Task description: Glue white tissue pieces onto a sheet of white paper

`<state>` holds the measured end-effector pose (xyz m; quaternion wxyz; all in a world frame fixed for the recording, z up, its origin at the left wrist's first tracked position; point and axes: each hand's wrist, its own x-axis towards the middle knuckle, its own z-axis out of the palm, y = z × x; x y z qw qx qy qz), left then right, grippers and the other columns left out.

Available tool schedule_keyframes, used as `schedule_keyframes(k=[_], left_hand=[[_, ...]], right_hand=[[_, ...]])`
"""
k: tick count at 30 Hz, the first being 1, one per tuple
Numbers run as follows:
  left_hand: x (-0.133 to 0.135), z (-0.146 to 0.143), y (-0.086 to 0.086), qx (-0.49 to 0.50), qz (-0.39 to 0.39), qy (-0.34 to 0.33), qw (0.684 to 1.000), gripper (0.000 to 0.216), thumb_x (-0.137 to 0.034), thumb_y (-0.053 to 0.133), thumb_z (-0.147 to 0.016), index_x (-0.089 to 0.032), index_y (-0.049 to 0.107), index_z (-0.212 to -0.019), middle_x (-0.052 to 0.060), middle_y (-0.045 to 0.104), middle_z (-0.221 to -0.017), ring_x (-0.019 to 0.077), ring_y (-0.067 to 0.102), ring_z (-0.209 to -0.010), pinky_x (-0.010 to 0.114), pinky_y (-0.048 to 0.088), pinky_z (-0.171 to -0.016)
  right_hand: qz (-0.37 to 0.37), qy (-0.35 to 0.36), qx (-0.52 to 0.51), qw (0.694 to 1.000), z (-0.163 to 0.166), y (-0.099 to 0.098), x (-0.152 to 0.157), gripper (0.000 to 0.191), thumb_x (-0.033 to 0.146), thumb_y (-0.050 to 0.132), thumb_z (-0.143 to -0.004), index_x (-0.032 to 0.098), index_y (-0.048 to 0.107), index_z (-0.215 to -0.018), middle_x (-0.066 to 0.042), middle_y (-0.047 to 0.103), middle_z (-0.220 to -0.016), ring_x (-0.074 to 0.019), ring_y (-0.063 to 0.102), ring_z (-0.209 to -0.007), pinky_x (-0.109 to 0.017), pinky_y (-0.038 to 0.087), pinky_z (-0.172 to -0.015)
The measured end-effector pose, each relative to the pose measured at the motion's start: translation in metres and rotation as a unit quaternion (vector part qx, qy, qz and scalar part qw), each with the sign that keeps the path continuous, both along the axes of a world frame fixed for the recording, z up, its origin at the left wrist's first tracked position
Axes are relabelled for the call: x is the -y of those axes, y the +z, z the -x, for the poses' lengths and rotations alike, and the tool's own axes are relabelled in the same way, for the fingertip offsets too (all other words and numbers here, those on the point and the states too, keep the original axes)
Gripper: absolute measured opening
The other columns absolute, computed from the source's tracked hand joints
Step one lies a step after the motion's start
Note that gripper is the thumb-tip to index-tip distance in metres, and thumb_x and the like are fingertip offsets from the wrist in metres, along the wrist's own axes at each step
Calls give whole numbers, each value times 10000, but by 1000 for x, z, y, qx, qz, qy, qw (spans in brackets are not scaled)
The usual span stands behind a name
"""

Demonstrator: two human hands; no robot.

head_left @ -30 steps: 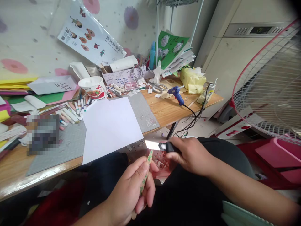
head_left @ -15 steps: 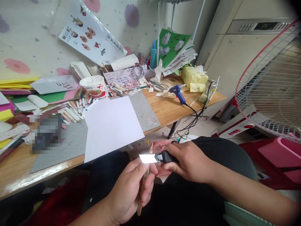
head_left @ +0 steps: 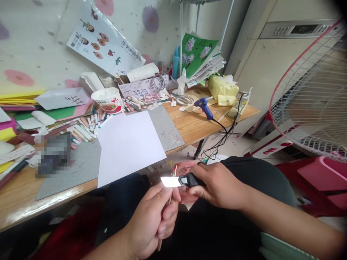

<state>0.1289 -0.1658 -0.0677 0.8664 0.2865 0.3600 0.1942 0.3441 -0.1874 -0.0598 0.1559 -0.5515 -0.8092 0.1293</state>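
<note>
My left hand (head_left: 155, 218) is closed around a thin wooden stick (head_left: 159, 244), whose pointed tip rises above the fingers. My right hand (head_left: 221, 186) grips the black handle of a utility knife (head_left: 195, 179). Its wide, bright blade lies across the stick just above my left thumb, which is at or very near the blade; exact contact is hard to make out. Below and behind the knife is a pink basket or bin (head_left: 187, 196), partly covered by my hands.
A white sheet (head_left: 132, 144) lies on a grey cutting mat (head_left: 165, 126) at the table edge. Behind stand a paper bowl (head_left: 108, 101), markers (head_left: 84, 131), scissors (head_left: 184, 99) and a blue glue gun (head_left: 205, 107) with its cord hanging. A fan (head_left: 311, 97) stands at right.
The stick has turned in my left hand, so its patterned face no longer shows, and my left fingers have curled further around it. The knife stays in nearly the same place.
</note>
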Motion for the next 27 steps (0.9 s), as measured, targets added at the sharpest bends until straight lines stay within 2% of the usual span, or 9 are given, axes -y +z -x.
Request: schedule_keyframes(k=[5,11,14,18,21,27], left_hand=[[-1,1,-1,17,20,-6,1000,346,-490,622,-867,-179,530,-746,-101,357,-472,2,151,-326,99,169,-303],[1,4,-1,58,37,-30,997,308,-484,621,-873,-191,569,-794,-102,362,-462,3,161,-315,98,176,-292],[0,4,0,68,53,-34,996,317,-507,619,-867,-207,538,-805,-93,401,-499,7,176,-324,102,170,-296],[-2,4,0,59,24,-106,992,532,-540,510,-917,-185,362,-550,-93,263,-385,10,151,-282,128,121,-276],[-2,2,-1,43,-2,-131,990,580,-552,462,-928,-201,293,-498,-90,217,-345,13,137,-263,146,102,-269],[-1,-2,-2,-31,-30,-53,998,535,-595,653,-791,-196,343,-615,-114,272,-452,14,133,-347,118,117,-296]], right_hand=[[19,-20,17,999,1,-1,-3,670,689,187,-934,173,610,-1000,-90,703,-789,-184,637,-655,-252,378,-578],[40,-121,28,991,-14,-2,-11,744,751,114,-889,169,578,-881,-79,658,-672,-197,599,-563,-266,329,-524],[37,-57,1,998,-7,-2,-6,742,726,114,-907,157,591,-931,-89,663,-717,-187,595,-593,-263,351,-536],[5,23,-7,1000,7,-3,1,751,683,116,-934,128,617,-999,-130,684,-823,-199,614,-693,-275,396,-603],[-7,23,8,1000,9,-4,0,759,678,109,-936,128,620,-1047,-115,687,-793,-205,610,-679,-283,391,-601],[-3,-15,44,999,6,-6,-2,709,687,161,-936,159,620,-1049,-82,706,-798,-207,637,-698,-277,347,-572]])
